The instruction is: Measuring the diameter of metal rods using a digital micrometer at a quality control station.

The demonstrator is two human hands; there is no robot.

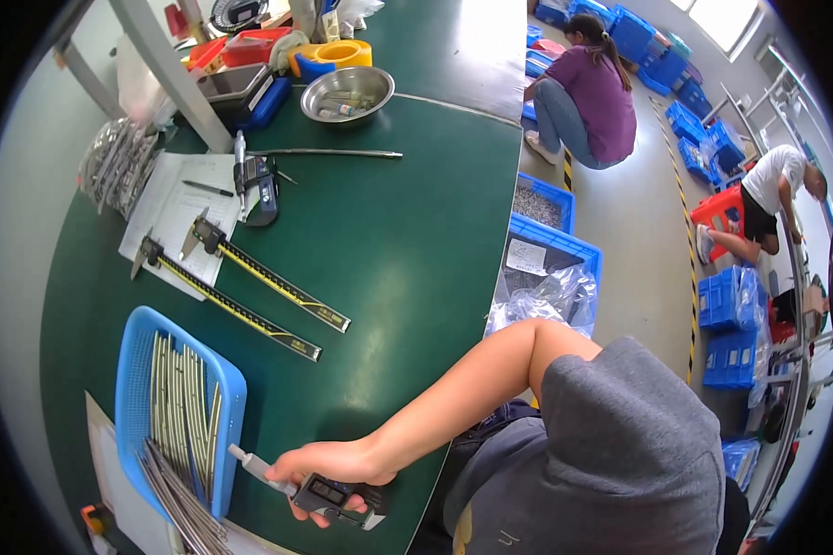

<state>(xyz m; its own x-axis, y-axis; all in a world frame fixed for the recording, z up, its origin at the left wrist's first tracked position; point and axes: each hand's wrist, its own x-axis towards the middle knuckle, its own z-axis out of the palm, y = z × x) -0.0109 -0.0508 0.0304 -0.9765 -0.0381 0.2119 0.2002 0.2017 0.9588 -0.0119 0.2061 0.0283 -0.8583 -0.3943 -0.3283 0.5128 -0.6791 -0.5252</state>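
Note:
My right hand [335, 462] is closed around a digital micrometer [317, 495], its display facing up and its pale thimble pointing toward the basket. Beside it stands a blue plastic basket [233, 435] holding many thin metal rods [183, 398]. A bundle of darker rods [185, 504] leans out over the basket's near end. I cannot make out whether anything sits between the micrometer's jaws. My left hand is out of view.
Two digital calipers [273, 282] lie across the green table [426, 231]. Beyond are papers [171, 199], another micrometer [257, 190], a single rod [333, 153] and a metal bowl [379, 88]. Blue crates [574, 245] stand on the floor; two people [597, 102] are farther off.

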